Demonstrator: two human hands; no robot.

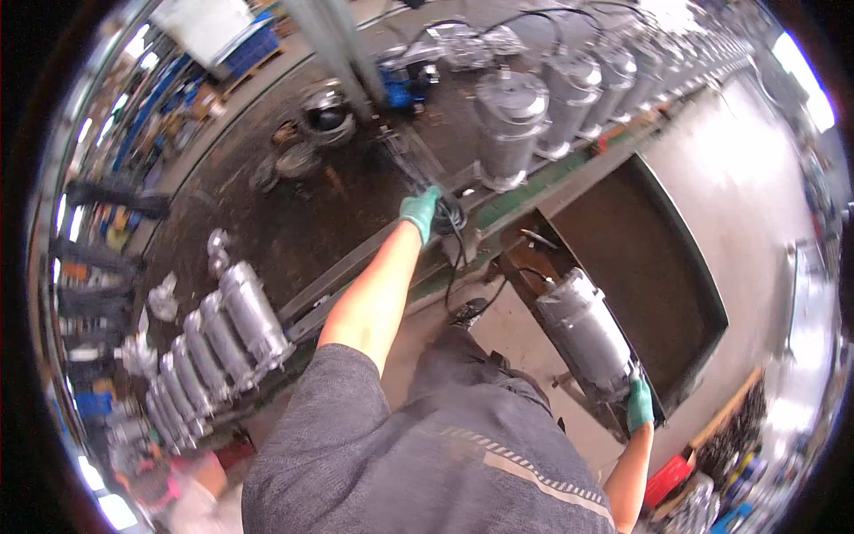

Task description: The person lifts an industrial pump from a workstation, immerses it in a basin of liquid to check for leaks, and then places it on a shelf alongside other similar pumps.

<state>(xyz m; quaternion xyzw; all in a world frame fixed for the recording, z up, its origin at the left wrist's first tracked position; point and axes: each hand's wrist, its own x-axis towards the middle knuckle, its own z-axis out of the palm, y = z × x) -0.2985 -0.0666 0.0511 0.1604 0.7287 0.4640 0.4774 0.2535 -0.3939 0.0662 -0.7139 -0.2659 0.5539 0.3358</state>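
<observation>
My left hand, in a green glove, reaches out to the front edge of the dark workbench. Its fingers look curled, right beside a dark coiled cable; what they grip is hidden. A silver metal cylinder lies on its side in a narrow dark trough to my right. At its near end, my gloved right hand closes on the end fitting. A thin black hose runs by the cylinder's far end.
Upright silver cylinders line the bench's far right in a long row. Several more cylinders stand at the left. A wide dark tray adjoins the trough. A metal post rises from the bench. Another person is at the lower left.
</observation>
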